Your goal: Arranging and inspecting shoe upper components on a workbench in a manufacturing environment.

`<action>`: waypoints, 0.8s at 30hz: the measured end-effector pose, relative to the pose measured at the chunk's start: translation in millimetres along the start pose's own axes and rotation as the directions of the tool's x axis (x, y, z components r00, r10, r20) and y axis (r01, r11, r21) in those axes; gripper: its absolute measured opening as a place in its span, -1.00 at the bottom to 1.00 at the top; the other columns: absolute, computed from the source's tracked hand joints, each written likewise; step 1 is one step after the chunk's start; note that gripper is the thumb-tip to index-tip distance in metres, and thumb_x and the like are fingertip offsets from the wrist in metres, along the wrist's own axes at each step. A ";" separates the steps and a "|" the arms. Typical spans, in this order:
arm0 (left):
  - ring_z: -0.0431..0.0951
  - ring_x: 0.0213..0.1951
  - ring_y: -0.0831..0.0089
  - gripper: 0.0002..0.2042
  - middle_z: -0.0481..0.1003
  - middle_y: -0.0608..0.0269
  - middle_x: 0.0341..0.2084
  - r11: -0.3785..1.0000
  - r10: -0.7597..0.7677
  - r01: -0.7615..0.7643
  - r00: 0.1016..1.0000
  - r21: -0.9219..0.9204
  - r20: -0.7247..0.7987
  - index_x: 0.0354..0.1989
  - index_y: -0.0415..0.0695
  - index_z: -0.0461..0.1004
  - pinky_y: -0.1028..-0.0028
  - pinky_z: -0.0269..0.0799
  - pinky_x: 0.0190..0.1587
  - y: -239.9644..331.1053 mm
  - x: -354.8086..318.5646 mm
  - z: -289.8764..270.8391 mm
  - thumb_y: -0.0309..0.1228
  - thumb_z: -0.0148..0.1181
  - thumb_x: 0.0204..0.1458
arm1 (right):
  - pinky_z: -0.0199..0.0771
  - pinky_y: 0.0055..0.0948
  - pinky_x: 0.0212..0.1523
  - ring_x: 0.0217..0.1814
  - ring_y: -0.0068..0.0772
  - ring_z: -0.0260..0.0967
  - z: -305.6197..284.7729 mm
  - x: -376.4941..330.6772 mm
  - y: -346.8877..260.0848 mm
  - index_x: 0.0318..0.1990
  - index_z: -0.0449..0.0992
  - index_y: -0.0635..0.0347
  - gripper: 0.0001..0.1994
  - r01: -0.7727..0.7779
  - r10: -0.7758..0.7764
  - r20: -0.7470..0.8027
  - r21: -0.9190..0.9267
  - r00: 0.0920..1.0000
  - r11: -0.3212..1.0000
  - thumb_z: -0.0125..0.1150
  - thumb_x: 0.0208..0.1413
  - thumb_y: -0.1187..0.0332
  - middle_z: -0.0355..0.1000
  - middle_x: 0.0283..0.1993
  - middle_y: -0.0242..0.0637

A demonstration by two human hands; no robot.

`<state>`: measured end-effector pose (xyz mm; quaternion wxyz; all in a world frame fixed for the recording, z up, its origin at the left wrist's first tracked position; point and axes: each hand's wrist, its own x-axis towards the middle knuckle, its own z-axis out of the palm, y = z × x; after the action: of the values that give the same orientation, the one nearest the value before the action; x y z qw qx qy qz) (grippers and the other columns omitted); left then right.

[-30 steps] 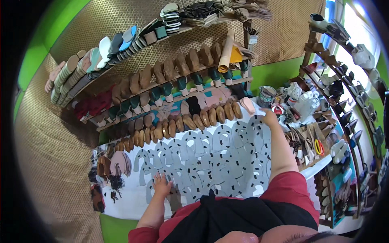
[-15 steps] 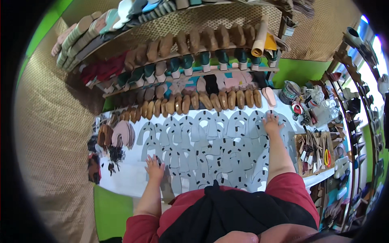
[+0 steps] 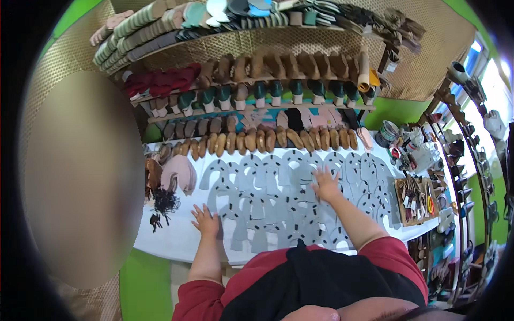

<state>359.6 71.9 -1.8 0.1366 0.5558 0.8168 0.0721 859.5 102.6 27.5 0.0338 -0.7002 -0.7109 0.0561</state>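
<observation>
right hand [image 3: 325,184] moved left, flat on grey cutouts [image 3: 267,203], left hand [image 3: 206,220] spread, holding nothing

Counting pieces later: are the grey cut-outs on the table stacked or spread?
Spread: the grey cut-outs lie flat side by side, overlapping, across the white table.

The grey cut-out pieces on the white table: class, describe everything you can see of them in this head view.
The grey cut-out pieces are flat, horseshoe-shaped sheets, pale grey with small black marks on them. They look thin, like cut leather or card, though the material cannot be told for sure. They lie in overlapping rows across the white table, in front of a row of brown shoe forms. The right hand rests spread on pieces near the middle; the left hand rests at the left edge of the spread.
</observation>
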 end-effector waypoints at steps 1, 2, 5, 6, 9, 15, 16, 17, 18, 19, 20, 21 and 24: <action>-0.33 0.51 -0.08 -0.25 -0.28 -0.03 0.52 0.999 0.034 -0.034 0.999 0.007 0.003 0.48 0.01 0.04 -0.30 -0.38 0.39 -12.5 3.1 -1.0 -0.06 0.14 0.14 | -0.33 0.61 0.36 0.65 -0.07 -0.38 -0.9 -3.7 -31.3 0.42 0.19 -0.14 -0.38 0.051 -0.051 0.063 -0.008 0.997 0.999 0.03 0.24 -0.06 -0.10 0.58 -0.37; -0.31 0.51 -0.10 -0.25 -0.27 -0.04 0.52 0.996 0.089 -0.089 0.996 0.010 0.016 0.48 -0.02 0.04 -0.27 -0.39 0.40 -17.0 6.4 -5.3 -0.08 0.15 0.13 | -0.35 0.61 0.36 0.65 -0.08 -0.38 1.2 -9.0 -54.2 0.42 0.19 -0.16 -0.38 0.102 -0.102 0.084 0.002 0.991 0.995 0.03 0.24 -0.06 -0.11 0.58 -0.38; -0.30 0.51 -0.08 -0.24 -0.23 -0.04 0.51 0.961 0.271 -0.269 0.963 0.057 -0.012 0.47 -0.07 0.04 -0.21 -0.40 0.43 -32.0 11.9 -17.1 -0.08 0.15 0.13 | -0.38 0.62 0.36 0.65 -0.09 -0.37 5.0 -16.2 -120.8 0.42 0.19 -0.20 -0.39 0.201 -0.197 0.168 -0.005 0.966 0.980 0.04 0.24 -0.06 -0.09 0.58 -0.42; -0.30 0.51 -0.08 -0.24 -0.23 -0.04 0.51 0.960 0.277 -0.276 0.961 0.046 -0.019 0.47 -0.07 0.04 -0.21 -0.40 0.43 -37.8 15.9 -17.4 -0.08 0.15 0.13 | -0.38 0.62 0.36 0.65 -0.09 -0.37 5.9 -13.5 -143.6 0.42 0.19 -0.20 -0.39 0.198 -0.193 0.160 -0.017 0.968 0.980 0.04 0.24 -0.06 -0.09 0.58 -0.42; -0.27 0.52 0.01 -0.24 -0.15 0.01 0.51 0.904 0.414 -0.420 0.907 0.080 0.078 0.46 -0.10 0.05 -0.14 -0.42 0.45 -56.8 19.9 -11.7 -0.02 0.10 0.14 | -0.41 0.63 0.36 0.64 -0.10 -0.30 10.9 -2.8 -203.9 0.42 0.18 -0.20 -0.38 0.244 -0.252 0.176 0.066 0.952 0.968 0.05 0.24 -0.06 0.00 0.55 -0.41; -0.27 0.53 0.07 -0.21 -0.11 0.05 0.51 0.901 0.434 -0.434 0.899 0.002 0.056 0.47 -0.10 0.02 -0.13 -0.45 0.45 -64.4 29.3 -7.9 0.05 0.06 0.14 | -0.43 0.65 0.33 0.59 -0.09 -0.11 35.5 47.2 -299.4 0.37 0.27 -0.09 -0.41 0.193 -0.233 0.297 0.157 0.926 0.969 0.11 0.20 0.01 0.36 0.32 -0.34; -0.27 0.53 0.08 -0.21 -0.11 0.06 0.51 0.899 0.437 -0.438 0.897 0.005 0.071 0.47 -0.10 0.01 -0.13 -0.47 0.45 -64.8 29.8 -7.6 0.07 0.05 0.15 | -0.43 0.65 0.33 0.59 -0.09 -0.11 39.9 55.5 -311.7 0.37 0.27 -0.09 -0.41 0.200 -0.240 0.303 0.159 0.922 0.967 0.11 0.20 0.01 0.36 0.32 -0.34; -0.28 0.53 0.10 -0.20 -0.10 0.08 0.51 0.895 0.444 -0.446 0.893 0.018 0.072 0.48 -0.10 0.00 -0.16 -0.50 0.44 -65.7 30.5 -7.2 0.09 0.02 0.15 | -0.43 0.64 0.34 0.58 -0.12 -0.09 43.7 65.5 -322.5 0.37 0.27 -0.09 -0.40 0.148 -0.198 0.263 0.200 0.944 0.969 0.14 0.19 0.02 0.36 0.33 -0.34; -0.28 0.53 0.10 -0.20 -0.10 0.08 0.51 0.899 0.435 -0.438 0.897 0.020 0.076 0.48 -0.10 0.00 -0.16 -0.50 0.44 -67.2 32.1 -7.9 0.09 0.02 0.15 | -0.44 0.62 0.35 0.57 -0.14 -0.06 48.3 72.9 -333.0 0.37 0.27 -0.09 -0.39 0.096 -0.152 0.226 0.243 0.962 0.965 0.17 0.17 0.03 0.35 0.34 -0.34; -0.28 0.53 0.10 -0.20 -0.10 0.09 0.51 0.892 0.448 -0.451 0.890 0.023 0.080 0.48 -0.10 0.00 -0.18 -0.51 0.43 -63.8 33.7 -8.8 0.10 0.01 0.15 | -0.44 0.62 0.35 0.57 -0.14 -0.06 58.4 81.0 -336.5 0.37 0.27 -0.09 -0.39 0.095 -0.154 0.231 0.245 0.961 0.965 0.17 0.17 0.03 0.35 0.34 -0.34; -0.28 0.53 0.10 -0.19 -0.10 0.09 0.51 0.883 0.465 -0.469 0.881 0.028 0.085 0.48 -0.11 0.00 -0.20 -0.53 0.42 -61.6 34.8 -8.9 0.11 0.00 0.15 | -0.43 0.60 0.36 0.57 -0.15 -0.04 67.9 89.2 -340.3 0.38 0.26 -0.09 -0.37 0.060 -0.094 0.133 0.239 0.987 0.969 0.21 0.14 0.04 0.34 0.34 -0.35; -0.28 0.53 0.10 -0.19 -0.10 0.09 0.51 0.881 0.469 -0.473 0.879 0.032 0.090 0.48 -0.11 0.00 -0.20 -0.53 0.42 -57.7 35.7 -6.8 0.11 0.00 0.15 | -0.42 0.58 0.37 0.56 -0.17 -0.02 77.2 94.9 -341.7 0.38 0.25 -0.09 -0.34 0.022 -0.031 0.032 0.237 0.999 0.971 0.24 0.12 0.06 0.34 0.34 -0.36; -0.28 0.53 0.09 -0.19 -0.10 0.09 0.51 0.890 0.452 -0.455 0.888 0.012 0.085 0.48 -0.11 0.00 -0.23 -0.55 0.41 -71.9 38.8 0.2 0.11 0.00 0.15 | -0.39 0.53 0.40 0.51 -0.18 0.03 68.0 101.6 -372.5 0.41 0.21 -0.03 -0.26 -0.049 0.019 0.132 0.229 0.991 0.972 0.30 0.08 0.03 0.32 0.33 -0.26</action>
<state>282.5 81.1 -26.9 0.1395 0.7357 0.6594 0.0669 479.7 197.0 4.4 0.0684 -0.6986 -0.6880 0.1841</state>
